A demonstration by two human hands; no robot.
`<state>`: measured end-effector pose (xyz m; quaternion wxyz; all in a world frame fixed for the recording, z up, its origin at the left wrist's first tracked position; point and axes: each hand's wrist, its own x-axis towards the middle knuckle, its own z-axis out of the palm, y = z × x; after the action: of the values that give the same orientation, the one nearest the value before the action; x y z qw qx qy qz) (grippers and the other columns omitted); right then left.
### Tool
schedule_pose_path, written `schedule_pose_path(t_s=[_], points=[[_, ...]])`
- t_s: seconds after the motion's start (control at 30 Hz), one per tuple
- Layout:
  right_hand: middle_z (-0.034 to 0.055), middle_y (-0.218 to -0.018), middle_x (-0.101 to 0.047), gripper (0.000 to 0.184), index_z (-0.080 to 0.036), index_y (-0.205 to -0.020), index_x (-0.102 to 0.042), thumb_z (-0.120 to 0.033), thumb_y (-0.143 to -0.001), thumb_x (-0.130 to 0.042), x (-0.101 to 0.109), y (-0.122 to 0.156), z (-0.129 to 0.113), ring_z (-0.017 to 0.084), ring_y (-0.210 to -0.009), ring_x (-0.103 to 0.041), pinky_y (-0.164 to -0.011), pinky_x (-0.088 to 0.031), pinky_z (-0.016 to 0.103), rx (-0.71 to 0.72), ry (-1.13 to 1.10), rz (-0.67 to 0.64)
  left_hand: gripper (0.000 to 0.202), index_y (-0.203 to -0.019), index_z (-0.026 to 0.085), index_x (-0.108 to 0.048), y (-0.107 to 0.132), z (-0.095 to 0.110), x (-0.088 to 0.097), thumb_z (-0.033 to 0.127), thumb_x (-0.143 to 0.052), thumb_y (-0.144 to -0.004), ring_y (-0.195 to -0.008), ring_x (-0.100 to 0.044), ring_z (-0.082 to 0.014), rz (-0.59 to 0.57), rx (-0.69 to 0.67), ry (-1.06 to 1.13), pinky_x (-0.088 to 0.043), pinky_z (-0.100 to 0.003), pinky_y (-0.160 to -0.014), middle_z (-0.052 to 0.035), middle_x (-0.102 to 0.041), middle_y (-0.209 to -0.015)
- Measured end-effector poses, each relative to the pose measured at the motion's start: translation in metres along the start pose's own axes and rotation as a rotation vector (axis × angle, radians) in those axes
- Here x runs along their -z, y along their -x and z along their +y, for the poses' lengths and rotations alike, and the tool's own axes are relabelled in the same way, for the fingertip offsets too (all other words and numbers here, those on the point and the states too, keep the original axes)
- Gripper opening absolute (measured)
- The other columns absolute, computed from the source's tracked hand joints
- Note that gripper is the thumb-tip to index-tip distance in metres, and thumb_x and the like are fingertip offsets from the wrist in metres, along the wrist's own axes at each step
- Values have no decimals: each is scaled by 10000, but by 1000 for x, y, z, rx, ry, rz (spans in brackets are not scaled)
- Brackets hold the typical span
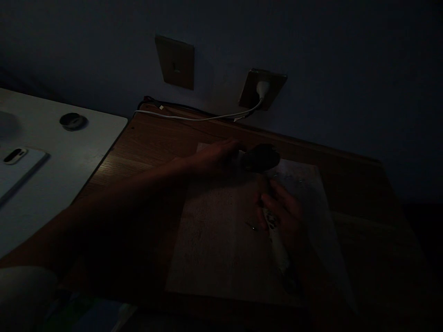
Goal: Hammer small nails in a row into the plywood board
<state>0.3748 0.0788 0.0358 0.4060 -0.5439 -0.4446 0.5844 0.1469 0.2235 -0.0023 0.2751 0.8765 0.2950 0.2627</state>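
Observation:
The scene is very dark. My left hand (218, 154) reaches across a pale board (214, 240) and closes on the near end of a dark rounded object (262, 157) at the board's far edge. What that object is I cannot make out. My right hand (282, 214) lies on the board just below it, fingers curled over a pale long object (278, 251) that runs back toward me. It may be a knife, but the dark hides its shape. A few small dark bits lie on the board by my right fingers.
The board rests on a brown wooden table (145, 147) against a wall. A white plug (262, 87) sits in a wall socket, its white cable (194, 118) trailing left. A white surface (69, 157) at left holds a phone (15, 157) and a round dark disc (72, 121).

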Motion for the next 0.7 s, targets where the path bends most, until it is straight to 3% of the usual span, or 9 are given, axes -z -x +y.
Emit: schedule_pose_path(t_s=[0.13,0.27,0.33,0.47,0.6,0.7], points=[[-29,-829,-662,243,-256,-1047,-640,-437,-907,-723,4,4,-6,74,-378,-491,-311,-336,229,53,-79,94,324,-1136,177,-611,5,18,2,330,-711,-869,-1038,-648,-259,43,-111,-121,-536,-367,-868,-137,-674,-1187],[-34,-798,-661,220,-266,-1060,-637,-386,-888,-704,6,5,-10,81,-349,-471,-301,-305,237,74,-109,202,75,-1022,217,-660,15,60,-11,277,-615,-1013,-955,-662,-236,-95,-444,-267,-517,-374,-857,-103,-732,-1043],[-40,-700,-634,173,-261,-1013,-638,-388,-904,-682,7,5,-10,90,-336,-448,-311,-294,239,58,-93,204,135,-1048,252,-701,21,82,-23,197,-579,-1040,-994,-684,-231,-190,-566,-351,-524,-375,-876,-84,-765,-1064],[-57,-530,-529,148,-261,-965,-635,-406,-933,-639,7,5,-10,115,-337,-417,-335,-264,241,48,-64,135,206,-1057,302,-747,34,110,-44,223,-558,-1058,-1049,-706,-225,-340,-618,-437,-555,-377,-929,-55,-799,-1133],[-51,-611,-579,192,-267,-1025,-631,-409,-903,-671,7,5,-9,110,-348,-439,-331,-266,242,59,-79,124,189,-1054,261,-778,39,115,-51,281,-590,-1050,-963,-715,-211,-242,-702,-416,-577,-369,-889,-91,-799,-1123],[-51,-657,-593,211,-272,-1032,-623,-429,-903,-680,7,3,-8,104,-359,-448,-330,-286,242,49,-59,130,154,-1086,256,-776,33,102,-40,203,-661,-998,-976,-715,-214,-153,-677,-393,-571,-364,-841,-96,-783,-1147]])
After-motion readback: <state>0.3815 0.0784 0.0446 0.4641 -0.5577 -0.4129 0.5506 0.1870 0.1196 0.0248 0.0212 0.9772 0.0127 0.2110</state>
